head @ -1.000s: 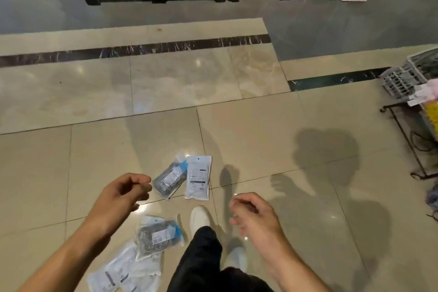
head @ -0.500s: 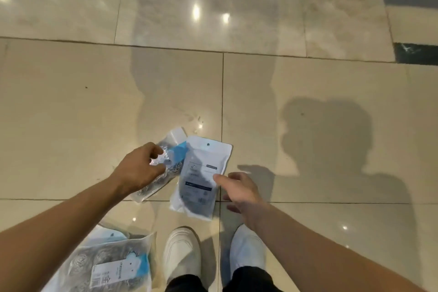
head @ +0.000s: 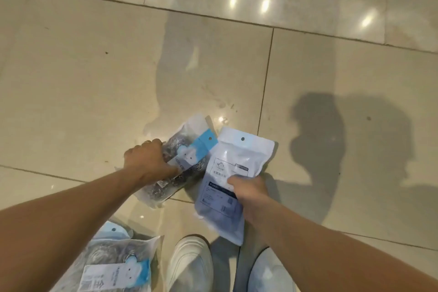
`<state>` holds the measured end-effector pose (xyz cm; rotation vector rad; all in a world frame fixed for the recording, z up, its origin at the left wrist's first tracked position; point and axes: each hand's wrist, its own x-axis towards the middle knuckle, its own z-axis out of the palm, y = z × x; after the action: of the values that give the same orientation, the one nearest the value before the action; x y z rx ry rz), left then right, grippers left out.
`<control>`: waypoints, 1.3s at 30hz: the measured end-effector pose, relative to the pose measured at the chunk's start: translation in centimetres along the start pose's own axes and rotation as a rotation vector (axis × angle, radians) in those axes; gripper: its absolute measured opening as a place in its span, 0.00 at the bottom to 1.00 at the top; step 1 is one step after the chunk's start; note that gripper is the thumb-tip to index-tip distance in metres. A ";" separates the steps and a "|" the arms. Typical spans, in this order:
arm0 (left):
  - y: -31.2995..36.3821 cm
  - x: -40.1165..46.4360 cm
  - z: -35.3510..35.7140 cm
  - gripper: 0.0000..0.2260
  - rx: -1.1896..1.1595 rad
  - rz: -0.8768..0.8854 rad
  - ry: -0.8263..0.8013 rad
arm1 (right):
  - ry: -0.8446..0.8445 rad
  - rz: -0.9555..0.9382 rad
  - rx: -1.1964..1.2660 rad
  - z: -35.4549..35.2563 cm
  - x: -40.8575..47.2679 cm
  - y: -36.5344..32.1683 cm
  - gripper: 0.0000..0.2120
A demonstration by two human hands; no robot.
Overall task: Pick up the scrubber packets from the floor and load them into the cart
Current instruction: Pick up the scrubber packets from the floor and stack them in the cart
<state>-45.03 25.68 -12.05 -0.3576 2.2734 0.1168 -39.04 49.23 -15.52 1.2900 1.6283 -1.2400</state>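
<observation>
left hand (head: 149, 161): i see it curled over the clear plastic packet of steel-wool scrubbers with a blue-and-white label (head: 182, 161), thumb laid along the label, fingers wrapped round the far edge, gripping it.
clear packet: lies slanted on the beige glossy tiled floor (head: 83, 90), across a grout line, its blue hang-tab end pointing away from me and just beside the white pouch.
right hand (head: 248, 193): i see the thumb pressed on the face of the white flat pouch with a round hang hole and printed panel (head: 233, 173); the fingers are tucked under its right edge, pinching it.
white pouch: tilted, hang hole farthest from me; i cannot tell whether its lower end rests on the tile.
third packet: another clear scrubber packet with a blue-and-white label (head: 113, 265) lies at the bottom left edge of the floor in view, near the left white shoe (head: 189, 265), atop more packaging.
feet: the right white shoe (head: 267, 272) stands beside the left one.
floor: my arms' shadows fall to the right.
</observation>
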 end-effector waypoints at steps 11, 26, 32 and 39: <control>-4.2 -29.3 -16.9 0.27 -0.997 -0.135 -0.157 | -0.076 -0.294 -0.178 -11.8 -34.1 -9.5 0.17; -12.7 -72.5 -39.3 0.18 -1.593 -0.079 0.062 | -0.296 -0.659 -0.267 -20.2 -79.4 -17.3 0.12; -12.2 -82.4 -35.2 0.20 -1.878 -0.188 0.255 | -0.506 -0.831 -0.473 -20.2 -84.1 -16.6 0.15; -12.9 -91.2 -30.1 0.21 -2.093 -0.350 0.509 | -0.783 -0.863 -0.673 -17.4 -88.4 -13.3 0.16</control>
<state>-5.50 27.29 76.37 -1.8617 1.4935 2.3765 -29.01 39.69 74.52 -0.3566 1.7486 -1.2283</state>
